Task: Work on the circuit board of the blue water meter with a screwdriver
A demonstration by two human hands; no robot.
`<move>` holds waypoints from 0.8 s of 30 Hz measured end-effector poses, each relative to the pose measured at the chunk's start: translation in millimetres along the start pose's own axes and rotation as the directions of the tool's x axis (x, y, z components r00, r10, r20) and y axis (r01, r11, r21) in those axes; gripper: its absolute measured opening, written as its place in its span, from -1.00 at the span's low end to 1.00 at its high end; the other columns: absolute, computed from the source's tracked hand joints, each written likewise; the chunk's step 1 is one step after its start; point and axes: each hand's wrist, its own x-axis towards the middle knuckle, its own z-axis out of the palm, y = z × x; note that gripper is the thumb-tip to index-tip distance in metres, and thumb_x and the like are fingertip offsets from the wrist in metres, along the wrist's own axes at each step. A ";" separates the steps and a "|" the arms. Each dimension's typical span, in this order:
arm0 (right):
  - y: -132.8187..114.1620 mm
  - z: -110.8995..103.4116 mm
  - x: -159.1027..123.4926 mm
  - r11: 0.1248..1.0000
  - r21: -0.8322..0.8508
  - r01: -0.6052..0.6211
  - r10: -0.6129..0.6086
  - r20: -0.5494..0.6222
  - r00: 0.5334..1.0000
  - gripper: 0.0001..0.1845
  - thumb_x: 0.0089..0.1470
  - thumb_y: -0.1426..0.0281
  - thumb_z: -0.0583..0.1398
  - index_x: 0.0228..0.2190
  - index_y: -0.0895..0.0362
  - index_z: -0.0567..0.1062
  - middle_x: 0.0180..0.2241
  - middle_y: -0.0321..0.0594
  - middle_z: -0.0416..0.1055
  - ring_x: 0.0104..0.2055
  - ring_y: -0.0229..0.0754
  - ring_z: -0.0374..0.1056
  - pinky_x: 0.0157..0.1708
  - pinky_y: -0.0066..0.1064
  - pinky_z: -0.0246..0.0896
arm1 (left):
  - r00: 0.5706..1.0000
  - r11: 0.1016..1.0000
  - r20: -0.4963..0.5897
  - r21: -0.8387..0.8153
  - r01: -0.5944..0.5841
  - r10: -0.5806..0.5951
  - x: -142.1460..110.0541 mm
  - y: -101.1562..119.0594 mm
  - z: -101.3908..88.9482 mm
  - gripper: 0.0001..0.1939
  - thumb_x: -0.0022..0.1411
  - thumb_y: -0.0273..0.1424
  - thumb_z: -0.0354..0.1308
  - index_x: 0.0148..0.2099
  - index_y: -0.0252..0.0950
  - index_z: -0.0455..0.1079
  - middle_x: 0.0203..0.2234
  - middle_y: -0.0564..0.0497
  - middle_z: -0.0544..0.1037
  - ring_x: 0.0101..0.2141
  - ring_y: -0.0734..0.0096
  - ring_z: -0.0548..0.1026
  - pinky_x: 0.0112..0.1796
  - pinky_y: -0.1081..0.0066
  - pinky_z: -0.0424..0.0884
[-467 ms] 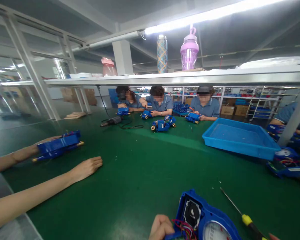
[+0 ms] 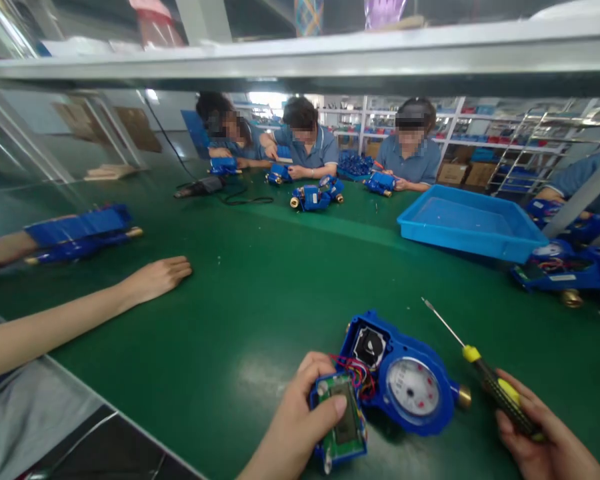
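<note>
A blue water meter (image 2: pixel 395 383) with a round white dial lies on the green table (image 2: pixel 260 287) right in front of me. Its cover is off, and red wires and a green circuit board (image 2: pixel 344 423) show at its left end. My left hand (image 2: pixel 300 420) grips that end, thumb across the board. My right hand (image 2: pixel 540 440) is closed on the handle of a yellow and black screwdriver (image 2: pixel 480 370), whose thin shaft points up and left, beside the meter and clear of it.
A co-worker's bare arm and flat hand (image 2: pixel 150 280) rest on the table at left, with another blue meter (image 2: pixel 77 230) behind. A blue tray (image 2: pixel 470 223) stands at right, more meters (image 2: pixel 560 267) beside it. Three people work at the far side under a metal shelf (image 2: pixel 330 60).
The view has tilted down, so the meter, my two hands and the screwdriver are now fully in sight. My left thumb now lies across the circuit board.
</note>
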 end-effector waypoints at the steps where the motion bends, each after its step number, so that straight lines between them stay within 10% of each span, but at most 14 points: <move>1: -6.5 0.7 -3.6 0.999 0.038 -0.017 0.017 -0.007 1.000 -0.03 -0.22 0.07 0.44 0.12 0.18 0.22 -0.25 -0.08 0.31 -0.47 -0.25 0.22 -0.58 -0.53 0.29 | 1.000 1.000 -0.007 -0.006 -0.003 0.003 0.6 0.6 1.7 -0.65 0.15 -0.09 0.25 -0.25 -0.28 0.34 -0.23 -0.03 0.23 -0.22 0.26 0.33 -0.26 0.34 0.40; 8: -30.1 10.9 -27.5 0.992 0.120 -0.033 0.043 -0.080 0.996 -0.43 -0.05 0.15 0.40 -0.06 0.15 0.43 -0.37 -0.20 0.18 -0.49 -0.34 0.01 -0.60 -0.62 0.16 | 1.000 0.999 0.008 0.042 -0.029 0.029 2.5 -0.4 5.8 -0.69 0.15 -0.16 0.26 -0.28 -0.31 0.36 -0.26 -0.04 0.28 -0.23 0.28 0.33 -0.25 0.36 0.36; 24: -38.1 -11.7 -35.8 0.998 0.031 -0.047 0.052 -0.216 0.975 -0.31 -0.33 0.08 0.53 -0.19 0.14 0.49 -0.41 -0.19 0.24 -0.53 -0.39 0.03 -0.35 -0.44 0.38 | 0.997 0.979 0.036 0.187 -0.079 0.073 2.8 13.0 11.6 -0.80 0.15 -0.29 0.19 -0.35 -0.33 0.35 -0.37 0.01 0.30 -0.32 0.36 0.32 -0.28 0.34 0.23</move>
